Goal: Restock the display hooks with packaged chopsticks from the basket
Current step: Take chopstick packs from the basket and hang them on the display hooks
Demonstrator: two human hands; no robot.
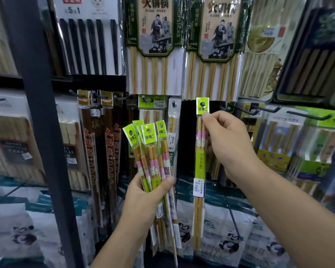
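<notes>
Head view. The left hand (145,202) is clamped around a bundle of chopstick packs (153,161). Fingers and thumb (169,180) wrap the lower middle of the bundle. The packs fan out upward, with their green header cards spread apart at the top and their lower ends hanging below the fist.

The right hand (228,144) pinches a single chopstick pack (199,171) between thumb and fingertips, just under its green header card (202,106). This pack hangs upright, apart from the bundle, in front of a dark gap in the display. It cannot be told whether the hole in the card is seated on a hook.

Just left of the card, a display hook (174,103) carries a narrow hanging pack (172,130). To the right, black hooks (259,111) project from the rack.

Above, two large green-framed packs (153,45) of pale chopsticks hang side by side, with a pack of black chopsticks (89,45) to their left. A dark upright post (41,113) stands at the left. Beside it hang long brown packs (99,151) with red characters. Panda-printed bags (230,242) lie along the bottom.
</notes>
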